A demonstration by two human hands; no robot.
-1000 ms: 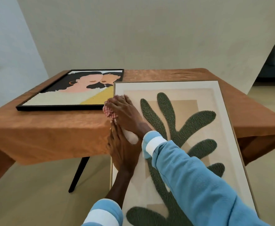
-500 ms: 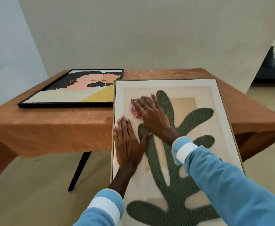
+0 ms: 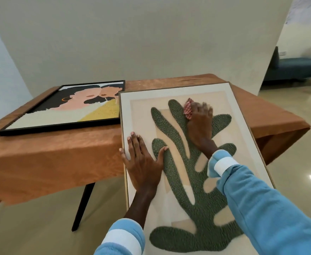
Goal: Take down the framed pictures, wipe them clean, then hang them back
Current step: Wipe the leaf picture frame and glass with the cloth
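A tall light-framed picture (image 3: 239, 111) with a green leaf shape leans its top end on the table and slopes toward me. My right hand (image 3: 199, 124) presses a red-and-white checked cloth (image 3: 187, 108) onto the upper middle of its glass. My left hand (image 3: 141, 162) lies flat, fingers straight, on the picture's left side near the frame edge. A second picture (image 3: 62, 115) in a black frame, showing two faces, lies flat on the table to the left.
The table (image 3: 49, 157) wears an orange-brown cloth that hangs over the front; a dark leg (image 3: 81, 205) shows below it. A plain wall stands behind. A doorway at the right opens to a room with a blue sofa (image 3: 294, 69).
My right hand has swept the cloth from the picture's upper left corner rightward to its upper middle. My left hand stayed flat on the left side, shifting slightly.
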